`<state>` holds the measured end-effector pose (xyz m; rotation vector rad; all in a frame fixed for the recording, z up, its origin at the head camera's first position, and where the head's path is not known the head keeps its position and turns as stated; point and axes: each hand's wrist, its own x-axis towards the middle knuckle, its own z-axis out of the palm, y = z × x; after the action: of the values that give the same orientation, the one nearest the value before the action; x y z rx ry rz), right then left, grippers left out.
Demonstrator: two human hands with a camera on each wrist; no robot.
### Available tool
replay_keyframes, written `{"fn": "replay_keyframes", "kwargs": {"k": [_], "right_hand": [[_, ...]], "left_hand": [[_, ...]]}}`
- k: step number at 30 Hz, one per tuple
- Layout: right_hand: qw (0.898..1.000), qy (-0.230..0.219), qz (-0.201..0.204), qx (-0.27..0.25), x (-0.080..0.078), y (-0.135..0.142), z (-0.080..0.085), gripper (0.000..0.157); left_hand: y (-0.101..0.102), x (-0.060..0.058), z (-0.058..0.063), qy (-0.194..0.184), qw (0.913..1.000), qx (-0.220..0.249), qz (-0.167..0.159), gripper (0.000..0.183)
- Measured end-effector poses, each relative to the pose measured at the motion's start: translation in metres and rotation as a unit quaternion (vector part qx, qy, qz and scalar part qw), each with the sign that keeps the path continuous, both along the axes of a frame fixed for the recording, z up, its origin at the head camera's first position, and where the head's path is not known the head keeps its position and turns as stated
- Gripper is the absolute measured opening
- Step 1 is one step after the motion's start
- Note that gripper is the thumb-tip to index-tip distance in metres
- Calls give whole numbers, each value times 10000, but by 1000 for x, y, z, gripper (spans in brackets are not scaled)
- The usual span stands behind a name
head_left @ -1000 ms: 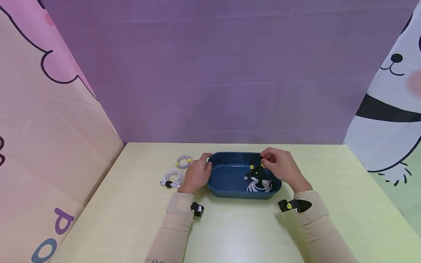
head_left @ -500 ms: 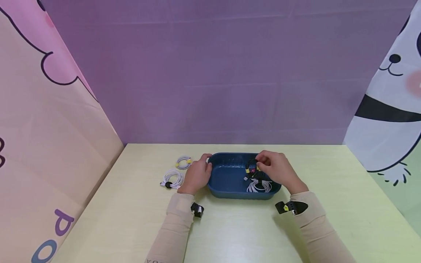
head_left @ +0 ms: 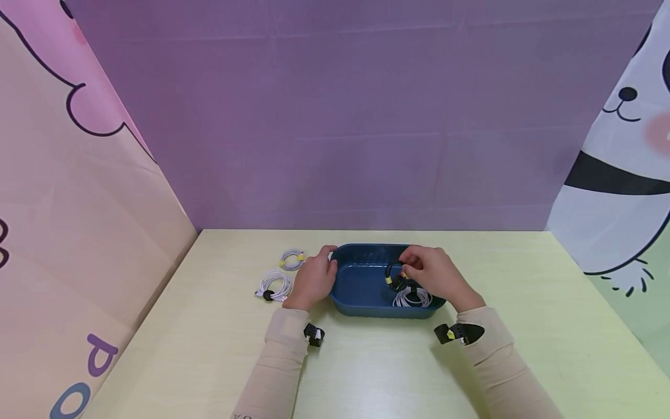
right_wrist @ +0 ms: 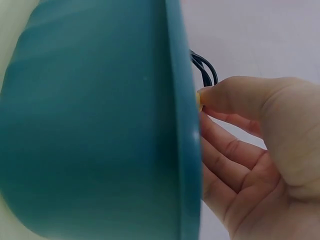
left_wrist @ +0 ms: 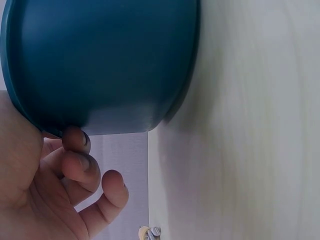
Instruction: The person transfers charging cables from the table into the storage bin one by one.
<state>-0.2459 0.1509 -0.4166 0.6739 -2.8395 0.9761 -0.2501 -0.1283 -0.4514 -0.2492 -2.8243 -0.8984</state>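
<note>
A dark blue oblong plastic basin (head_left: 361, 311) stands on the table. My left hand (head_left: 313, 279) holds its left end at the rim; in the left wrist view the fingers (left_wrist: 82, 167) curl by the rim, two of them apart from it. Over the basin's right part, my right hand (head_left: 437, 273) pinches a coiled black cable (head_left: 396, 281) with yellow ties. The right wrist view shows thumb and finger on a yellow tie (right_wrist: 199, 102), the rest of the coil mostly hidden behind the basin wall. Below it a coiled white cable (head_left: 412, 297) with a black strap lies in the basin.
Left of the basin, a white cable coil (head_left: 275, 284) with a black strap and a smaller pale coil (head_left: 291, 259) with yellow ties lie on the table (head_left: 366, 366). A purple backdrop (head_left: 335, 116) stands behind the table's far edge.
My right hand has moved left and slightly down, carrying the black cable coil further toward the basin's middle. The left hand and basin have stayed in place.
</note>
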Motion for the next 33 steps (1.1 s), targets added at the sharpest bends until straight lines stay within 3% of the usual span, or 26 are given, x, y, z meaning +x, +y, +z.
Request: {"fn": "replay_keyframes", "kwargs": {"k": [23, 33], "right_hand": [[9992, -223, 261, 186, 6, -16, -2, 15], [9988, -99, 308, 372, 7, -22, -9, 12]], "left_hand": [[-1, 0, 0, 54, 10000, -12, -27, 38], [0, 0, 0, 38, 10000, -15, -34, 39]]}}
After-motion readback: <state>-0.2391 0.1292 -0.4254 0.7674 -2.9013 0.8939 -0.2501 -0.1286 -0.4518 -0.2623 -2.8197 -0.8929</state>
